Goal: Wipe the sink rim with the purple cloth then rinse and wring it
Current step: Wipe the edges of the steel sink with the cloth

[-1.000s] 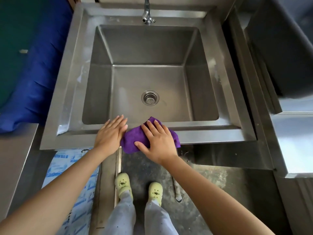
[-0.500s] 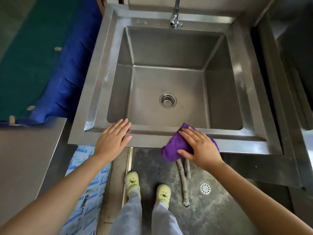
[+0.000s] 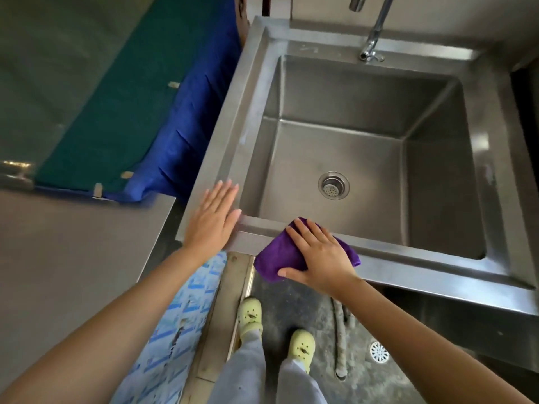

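Note:
A steel sink with a wide flat rim [image 3: 423,266] fills the right half of the view, its basin dry and its drain [image 3: 333,185] in the middle. My right hand [image 3: 319,256] presses flat on the folded purple cloth [image 3: 274,259], which lies on the sink's near rim and hangs a little over its front edge. My left hand [image 3: 214,217] rests flat, fingers apart, on the near left corner of the rim, apart from the cloth. The tap [image 3: 372,39] stands at the back rim with no water running.
A steel counter [image 3: 73,258] adjoins the sink on the left, with a blue and green cover [image 3: 163,121] behind it. Below are my feet in pale green clogs [image 3: 274,330], a hose [image 3: 339,342], a floor drain [image 3: 379,351] and a patterned sheet [image 3: 175,330].
The view swung so the sink sits farther right. My right hand slid the purple cloth along the near rim. My left hand now sits at the rim's left corner.

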